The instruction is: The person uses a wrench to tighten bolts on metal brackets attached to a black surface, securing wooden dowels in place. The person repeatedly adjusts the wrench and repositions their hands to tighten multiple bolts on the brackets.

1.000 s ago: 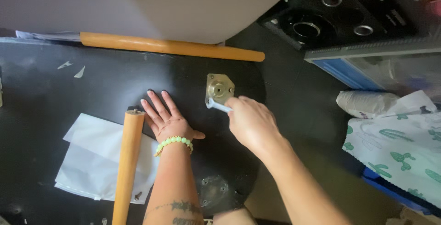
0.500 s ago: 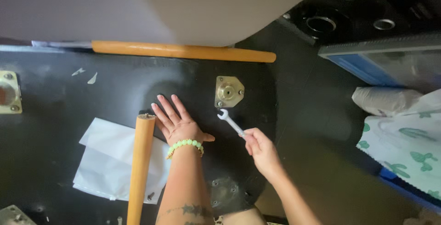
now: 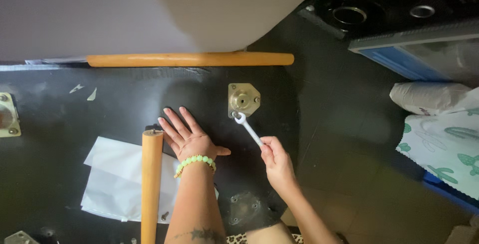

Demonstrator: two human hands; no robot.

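My left hand (image 3: 188, 137) lies flat, fingers spread, on a black board (image 3: 115, 109), with a green bead bracelet (image 3: 195, 162) at the wrist. My right hand (image 3: 275, 162) grips the shaft of a small white wrench (image 3: 248, 129). The wrench's head sits at the lower left corner of a brass mounting plate (image 3: 243, 99) fixed to the board. A wooden leg (image 3: 150, 184) lies upright just left of my left hand, its top end close to my little finger.
A second wooden leg (image 3: 189, 59) lies across the board's far edge. Another brass plate (image 3: 9, 115) sits at the far left. White plastic sheeting (image 3: 115, 184) lies under the near leg. A cactus-print cloth (image 3: 441, 149) and dark stove top (image 3: 379, 4) are at right.
My right hand has slid back from the plate toward me along the wrench handle, and the wrench head now meets the plate's lower left corner. My left hand stays flat.
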